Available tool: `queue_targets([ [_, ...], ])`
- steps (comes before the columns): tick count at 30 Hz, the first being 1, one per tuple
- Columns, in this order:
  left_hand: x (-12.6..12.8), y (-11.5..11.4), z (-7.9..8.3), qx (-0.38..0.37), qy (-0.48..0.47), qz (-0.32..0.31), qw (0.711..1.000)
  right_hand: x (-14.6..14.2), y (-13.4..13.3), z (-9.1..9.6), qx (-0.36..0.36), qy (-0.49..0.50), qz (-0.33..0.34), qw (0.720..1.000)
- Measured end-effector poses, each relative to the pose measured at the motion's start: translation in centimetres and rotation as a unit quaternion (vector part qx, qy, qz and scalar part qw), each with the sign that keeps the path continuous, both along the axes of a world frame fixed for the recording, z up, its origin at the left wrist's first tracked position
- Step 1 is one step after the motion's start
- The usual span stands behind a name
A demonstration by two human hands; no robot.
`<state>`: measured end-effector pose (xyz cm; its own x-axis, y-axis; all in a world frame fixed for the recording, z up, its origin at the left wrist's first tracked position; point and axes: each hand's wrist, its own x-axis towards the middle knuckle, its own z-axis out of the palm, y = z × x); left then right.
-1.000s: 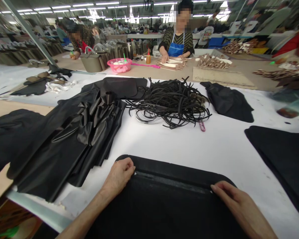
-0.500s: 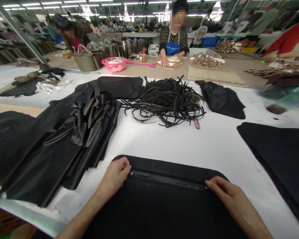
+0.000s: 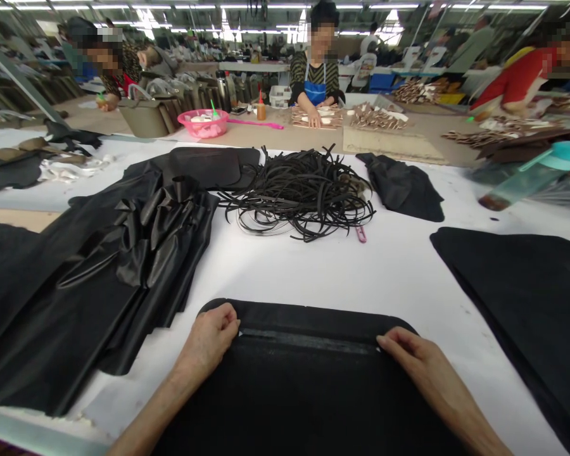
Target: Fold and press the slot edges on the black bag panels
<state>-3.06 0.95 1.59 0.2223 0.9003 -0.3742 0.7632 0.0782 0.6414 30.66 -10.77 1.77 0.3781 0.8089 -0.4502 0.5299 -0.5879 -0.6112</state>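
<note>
A large black panel [image 3: 285, 392] with rounded top corners lies in front of me, looking like leather or coated fabric. Across its upper part runs a narrow, shinier grey-black band [image 3: 308, 342] with a tiny white bit at each end. The fingers of my left hand [image 3: 213, 332] are pinched together on the panel by the band's left end. At the right end, my right hand [image 3: 415, 354] has thumb and forefinger pressed together on the panel. Exactly what lies between the fingertips is hard to make out.
Black strips [image 3: 304, 190] lie heaped beyond the panel, with a pink-handled tool [image 3: 361, 234] beside them. Black sheets [image 3: 90, 272] are piled at left, more black panels [image 3: 517, 285] at right. A bottle [image 3: 522, 180] lies tilted far right. A co-worker [image 3: 318, 63] sits across.
The view has swung slightly right, so everything on the table appears shifted left. Both hands keep their places at the two ends of the band.
</note>
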Motion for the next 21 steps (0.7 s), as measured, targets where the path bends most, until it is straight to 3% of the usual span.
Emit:
queue_targets([
  [6, 0.4, -0.3, 1.3, 0.072, 0.107, -0.035, 0.991, -0.2, 0.0, 0.2, 0.020, 0.013, -0.004, 1.000],
  [10, 1.5, -1.3, 2.0, 0.122, 0.247, -0.082, 0.958, -0.5, 0.0, 0.6, 0.048, 0.012, -0.014, 0.999],
  [15, 2.1, -2.5, 0.9, 0.276, 0.259, -0.227, 0.897, -0.6, 0.0, 0.8, 0.068, 0.025, -0.020, 0.997],
  [21, 0.9, -3.5, -0.6, 0.351, 0.273, -0.288, 0.848, -0.7, -0.3, 0.8, 0.084, 0.022, -0.033, 0.996],
])
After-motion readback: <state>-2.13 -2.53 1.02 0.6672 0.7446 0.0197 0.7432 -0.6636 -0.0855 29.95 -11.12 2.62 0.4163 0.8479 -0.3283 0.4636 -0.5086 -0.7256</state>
